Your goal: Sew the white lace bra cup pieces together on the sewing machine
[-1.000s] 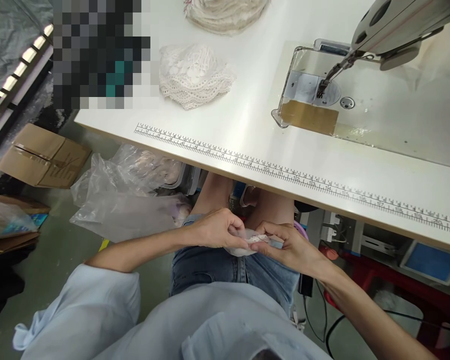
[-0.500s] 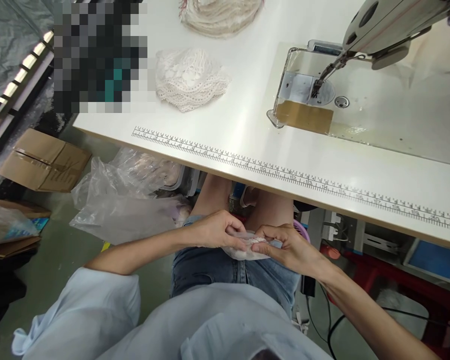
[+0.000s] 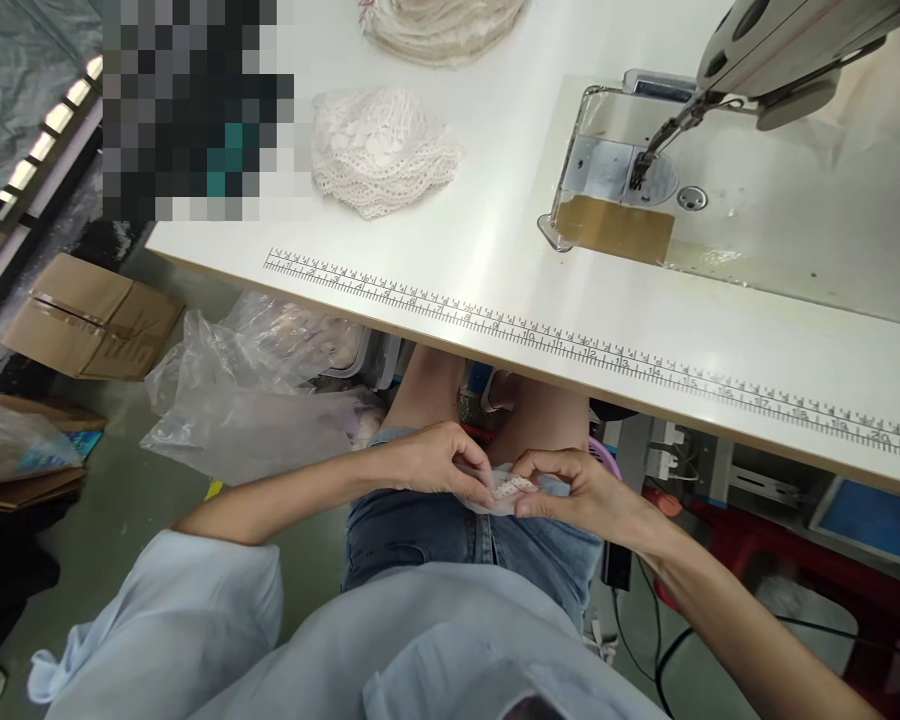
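Note:
Over my lap, a small piece of sheer white fabric with lace trim (image 3: 511, 487) is stretched between my two hands. My left hand (image 3: 456, 465) pinches its left end, fingers closed. My right hand (image 3: 570, 485) grips the other end between thumb and fingers. Part of the fabric is hidden behind the fingers. On the white table (image 3: 495, 250) in front of me lies a pile of white eyelet lace (image 3: 386, 150). Beyond it sits a second stack of cream fabric (image 3: 446, 30), cut off by the top edge.
A sewing machine (image 3: 765, 60) stands at the right of the table, its needle over the metal plate. A ruler scale (image 3: 532, 335) runs along the table's front edge. Clear plastic bags (image 3: 255, 420) and a cardboard box (image 3: 94, 315) are on the floor at left; a red stool (image 3: 765, 560) is at right.
My hands shift slightly on the fabric, and more of the lace trim now shows between them. The view has moved a little.

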{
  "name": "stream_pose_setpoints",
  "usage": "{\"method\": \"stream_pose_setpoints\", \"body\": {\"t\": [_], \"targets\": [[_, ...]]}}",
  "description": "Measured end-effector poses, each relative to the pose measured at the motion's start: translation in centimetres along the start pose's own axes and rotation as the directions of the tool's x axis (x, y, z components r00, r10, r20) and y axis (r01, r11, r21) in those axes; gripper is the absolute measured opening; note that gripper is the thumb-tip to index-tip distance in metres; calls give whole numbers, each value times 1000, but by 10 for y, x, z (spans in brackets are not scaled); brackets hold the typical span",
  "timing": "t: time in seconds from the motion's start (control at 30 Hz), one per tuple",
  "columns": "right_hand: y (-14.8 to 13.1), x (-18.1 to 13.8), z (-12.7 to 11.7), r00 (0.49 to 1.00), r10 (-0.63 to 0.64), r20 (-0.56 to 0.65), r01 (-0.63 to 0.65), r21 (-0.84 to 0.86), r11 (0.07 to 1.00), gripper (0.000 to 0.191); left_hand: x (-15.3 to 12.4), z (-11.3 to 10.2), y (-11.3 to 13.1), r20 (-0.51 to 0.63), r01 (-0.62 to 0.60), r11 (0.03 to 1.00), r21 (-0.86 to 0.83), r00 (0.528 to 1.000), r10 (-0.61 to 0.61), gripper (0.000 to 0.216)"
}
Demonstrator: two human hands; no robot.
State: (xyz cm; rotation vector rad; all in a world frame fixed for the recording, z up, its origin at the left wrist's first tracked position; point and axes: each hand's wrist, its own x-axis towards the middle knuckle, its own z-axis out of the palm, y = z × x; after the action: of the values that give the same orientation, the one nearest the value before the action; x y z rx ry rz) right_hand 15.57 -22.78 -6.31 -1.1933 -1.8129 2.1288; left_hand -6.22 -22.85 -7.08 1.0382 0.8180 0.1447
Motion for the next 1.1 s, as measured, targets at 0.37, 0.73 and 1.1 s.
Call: {"method": "stream_pose_setpoints", "body": {"t": [0.37,0.73,1.1], "targets": [[4,-3,4,999,-24,-21,23,-73,997,26,-8,0,6,-57,7,959,283,998,9,26],[5,-4,8,997,-68,-33,66,-59,996,25,-13,3,7,-89,-2,947,320,996,32,26],[7,2,10,999,-49,-22,49,16,999,26,-12,-2,2,-26,-4,976,218,1000,10,30]]}}
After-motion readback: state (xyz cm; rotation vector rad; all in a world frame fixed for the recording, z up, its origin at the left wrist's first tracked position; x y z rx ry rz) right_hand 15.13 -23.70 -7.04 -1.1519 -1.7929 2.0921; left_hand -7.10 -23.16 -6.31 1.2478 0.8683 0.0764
